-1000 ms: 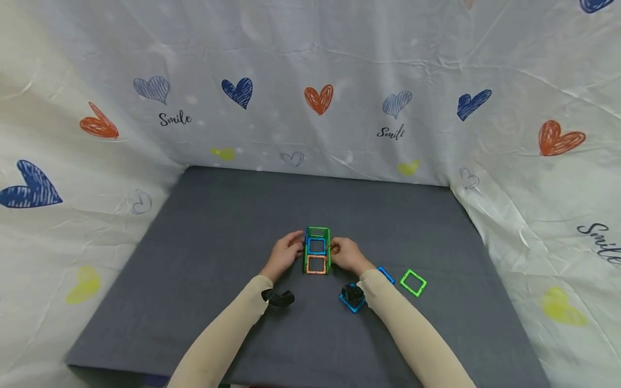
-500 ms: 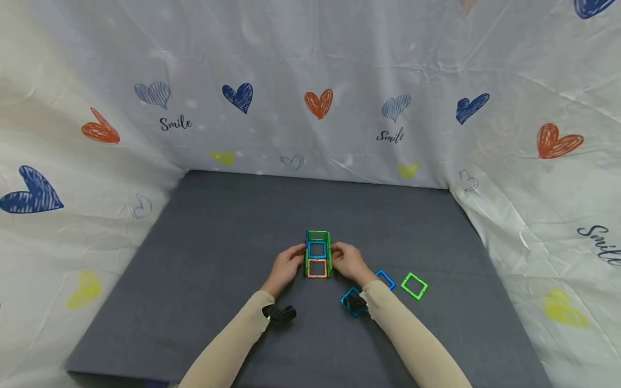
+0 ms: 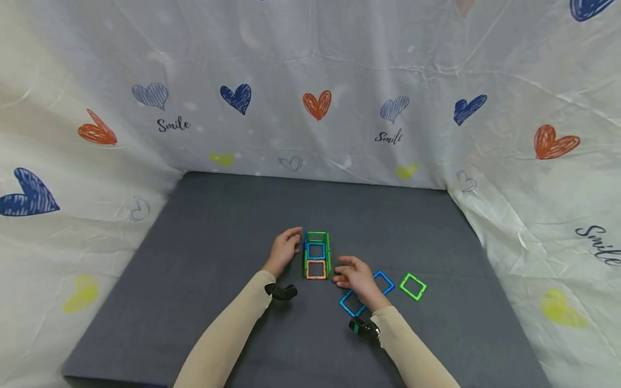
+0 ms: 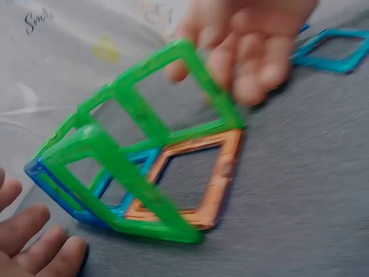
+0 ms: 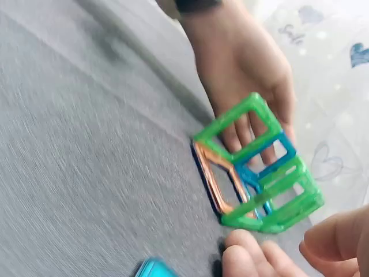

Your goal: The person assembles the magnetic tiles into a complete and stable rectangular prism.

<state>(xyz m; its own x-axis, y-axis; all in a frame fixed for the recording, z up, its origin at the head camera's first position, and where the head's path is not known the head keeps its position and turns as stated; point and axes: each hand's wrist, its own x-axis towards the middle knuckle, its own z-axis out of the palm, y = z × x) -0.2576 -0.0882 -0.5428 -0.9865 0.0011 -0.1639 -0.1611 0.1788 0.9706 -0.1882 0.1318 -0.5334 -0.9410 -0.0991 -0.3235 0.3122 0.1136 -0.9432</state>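
Observation:
A small open box of magnetic tiles stands mid-table. Its floor has an orange square tile [image 3: 317, 270] in front and a blue square tile [image 3: 317, 250] behind. Green tiles [image 4: 147, 109] form its right side and far end; the left side joins a green tile [image 5: 245, 124] to a blue one [image 5: 274, 153]. My left hand [image 3: 283, 252] is beside the left wall, fingers extended and apart from it. To the right, my right hand [image 3: 356, 279] hovers with loosely bent fingers and holds nothing. Its wrist is over a loose blue tile [image 3: 350, 304].
Another loose blue square tile [image 3: 385, 282] lies right of the right hand, with a loose green square tile [image 3: 413, 286] beyond it. Grey cloth [image 3: 233, 215] covers the table. A white curtain [image 3: 271, 54] printed with hearts hangs behind and at both sides.
My right hand has left the box's right wall and drawn back toward the near right. The left hand has come off the left wall. The box stands as before.

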